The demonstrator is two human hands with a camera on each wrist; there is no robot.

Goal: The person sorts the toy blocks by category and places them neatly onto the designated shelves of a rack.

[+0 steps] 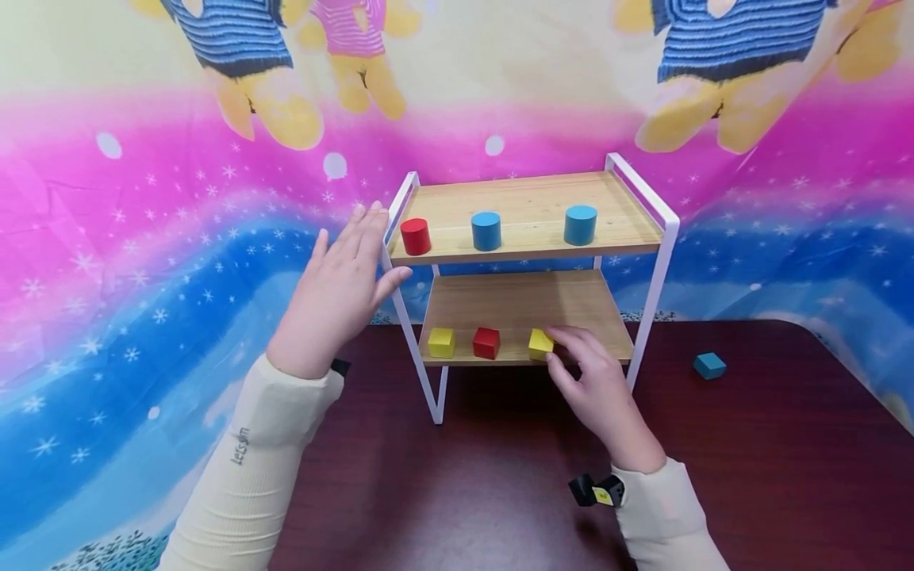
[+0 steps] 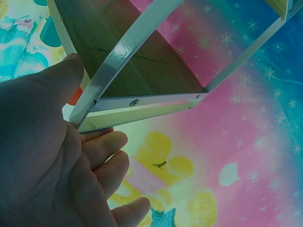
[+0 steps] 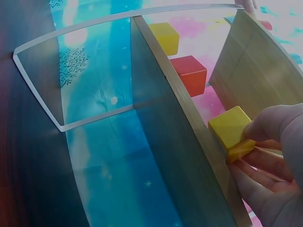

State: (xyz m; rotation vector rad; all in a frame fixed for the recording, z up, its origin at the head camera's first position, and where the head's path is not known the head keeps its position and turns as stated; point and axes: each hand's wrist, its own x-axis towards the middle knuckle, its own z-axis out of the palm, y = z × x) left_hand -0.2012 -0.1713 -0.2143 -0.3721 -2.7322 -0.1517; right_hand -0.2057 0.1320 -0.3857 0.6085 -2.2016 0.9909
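A yellow cube [image 1: 540, 344] sits at the front edge of the lower shelf [image 1: 528, 305]. My right hand [image 1: 593, 388] pinches it between thumb and fingers, as the right wrist view also shows with the yellow cube [image 3: 232, 130]. To its left stand a red cube [image 1: 486, 342] and another yellow cube [image 1: 441, 342]. My left hand [image 1: 328, 297] is at the upper left of the white frame [image 1: 404, 305], fingers extended and thumb apart. In the left wrist view its fingers lie loosely beside the frame; firm contact is unclear.
On the upper shelf [image 1: 528, 198] stand a red cylinder [image 1: 416, 237] and two blue cylinders [image 1: 486, 231], [image 1: 581, 226] near the front edge. A blue block [image 1: 710, 365] lies on the dark table [image 1: 771, 460], right of the rack. A patterned cloth [image 1: 107, 262] hangs behind.
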